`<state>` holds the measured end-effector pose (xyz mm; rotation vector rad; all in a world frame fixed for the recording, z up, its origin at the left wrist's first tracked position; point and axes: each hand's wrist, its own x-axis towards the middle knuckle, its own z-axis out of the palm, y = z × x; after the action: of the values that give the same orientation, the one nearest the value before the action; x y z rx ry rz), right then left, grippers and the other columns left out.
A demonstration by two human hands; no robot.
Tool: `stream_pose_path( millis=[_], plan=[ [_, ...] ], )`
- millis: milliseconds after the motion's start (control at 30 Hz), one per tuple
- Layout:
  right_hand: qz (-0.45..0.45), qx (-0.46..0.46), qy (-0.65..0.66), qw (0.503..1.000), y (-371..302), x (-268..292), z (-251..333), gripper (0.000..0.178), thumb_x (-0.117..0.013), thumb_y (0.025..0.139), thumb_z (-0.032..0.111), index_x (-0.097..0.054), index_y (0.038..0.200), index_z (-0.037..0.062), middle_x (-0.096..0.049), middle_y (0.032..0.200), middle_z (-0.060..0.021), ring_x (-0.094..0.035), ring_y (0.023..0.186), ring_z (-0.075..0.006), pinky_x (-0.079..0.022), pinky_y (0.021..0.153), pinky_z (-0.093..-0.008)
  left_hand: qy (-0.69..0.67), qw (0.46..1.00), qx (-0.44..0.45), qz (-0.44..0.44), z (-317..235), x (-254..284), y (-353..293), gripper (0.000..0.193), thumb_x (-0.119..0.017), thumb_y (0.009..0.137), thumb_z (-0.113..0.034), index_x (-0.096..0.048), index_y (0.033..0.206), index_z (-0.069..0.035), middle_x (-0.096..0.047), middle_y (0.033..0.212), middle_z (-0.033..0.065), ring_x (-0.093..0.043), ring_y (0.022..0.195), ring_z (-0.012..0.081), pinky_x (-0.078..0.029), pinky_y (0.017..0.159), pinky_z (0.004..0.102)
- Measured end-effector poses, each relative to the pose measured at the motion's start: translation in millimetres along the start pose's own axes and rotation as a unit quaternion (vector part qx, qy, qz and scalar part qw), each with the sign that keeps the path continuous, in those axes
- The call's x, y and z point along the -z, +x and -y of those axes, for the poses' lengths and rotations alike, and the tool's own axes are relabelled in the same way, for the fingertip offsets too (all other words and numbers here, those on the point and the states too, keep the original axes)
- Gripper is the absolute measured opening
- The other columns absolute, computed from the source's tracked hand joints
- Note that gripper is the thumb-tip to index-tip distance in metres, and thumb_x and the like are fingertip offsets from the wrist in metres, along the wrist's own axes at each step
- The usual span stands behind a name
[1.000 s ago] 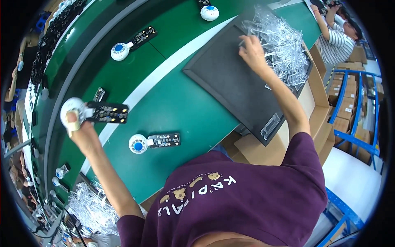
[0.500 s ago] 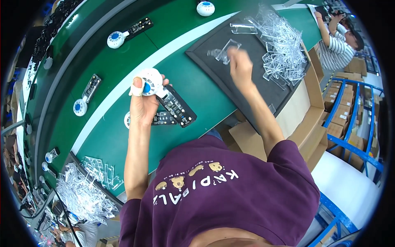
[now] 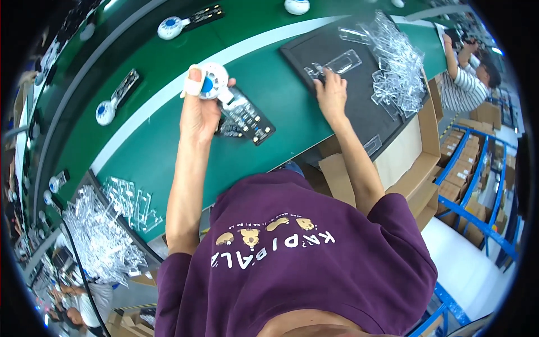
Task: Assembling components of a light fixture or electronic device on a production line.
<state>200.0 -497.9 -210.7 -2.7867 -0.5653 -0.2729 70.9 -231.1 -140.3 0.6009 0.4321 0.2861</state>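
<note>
My left hand (image 3: 201, 112) grips a device with a white round head around a blue centre (image 3: 213, 81) and a black circuit-board body (image 3: 250, 119). Its thumb, wrapped in a white covering, presses on the head's edge. Beneath that hand lies another board (image 3: 230, 130), mostly hidden, on the green bench. Over the dark tray, my right hand (image 3: 332, 95) has its thumb apart from its fingers. Its fingertips are at some small clear plastic pieces (image 3: 315, 71), next to a clear rectangular cover (image 3: 345, 62).
A heap of clear plastic parts (image 3: 400, 70) fills the right side of the dark tray (image 3: 303, 49); another heap (image 3: 101, 236) lies at the lower left. Similar devices (image 3: 105, 112) sit on the far green strip. Cardboard boxes (image 3: 412, 163) stand right, and a person in stripes (image 3: 469, 92) sits beyond.
My right hand has lowered onto the tray and its fingers have spread from a closed shape. The clear cover now lies beyond the fingertips. My left hand still grips the device.
</note>
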Motion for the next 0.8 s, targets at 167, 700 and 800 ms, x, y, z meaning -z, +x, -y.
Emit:
stream_pose_path(
  millis=[167, 700, 800],
  plan=[
    [-0.002, 0.046, -0.048, 0.998, 7, 8, -6, 0.038, -0.060, 0.079, 0.015, -0.053, 0.114, 0.0024, -0.058, 0.098, -0.0154, -0.051, 0.091, -0.0346, -0.043, 0.080, -0.0420, -0.015, 0.998, -0.030, -0.060, -6, 6, 3, 0.047, -0.068, 0.076, -0.044, -0.052, 0.100, -0.007, -0.059, 0.088, 0.0063, -0.060, 0.083, 0.0217, -0.050, 0.077, 0.0368],
    [0.113, 0.158, 0.111, 0.975, -12, 50, 200, 0.041, -0.051, 0.088, 0.023, -0.046, 0.125, 0.0067, -0.053, 0.089, -0.0131, -0.054, 0.073, -0.0297, -0.046, 0.063, -0.0388, 0.108, 0.982, -0.096, -0.126, -20, 16, 9, 0.056, -0.068, 0.077, -0.041, -0.044, 0.113, -0.005, -0.057, 0.096, 0.0082, -0.059, 0.088, 0.0209, -0.046, 0.078, 0.0356],
    [0.067, 0.165, 0.121, 0.977, -12, 35, 226, 0.049, -0.056, 0.084, 0.025, -0.044, 0.127, 0.0048, -0.052, 0.091, -0.0137, -0.054, 0.074, -0.0301, -0.046, 0.063, -0.0394, 0.142, 0.969, -0.137, -0.151, -17, 17, 8, 0.062, -0.068, 0.077, -0.040, -0.038, 0.118, -0.003, -0.056, 0.099, 0.0091, -0.059, 0.088, 0.0195, -0.046, 0.077, 0.0342]
  ],
)
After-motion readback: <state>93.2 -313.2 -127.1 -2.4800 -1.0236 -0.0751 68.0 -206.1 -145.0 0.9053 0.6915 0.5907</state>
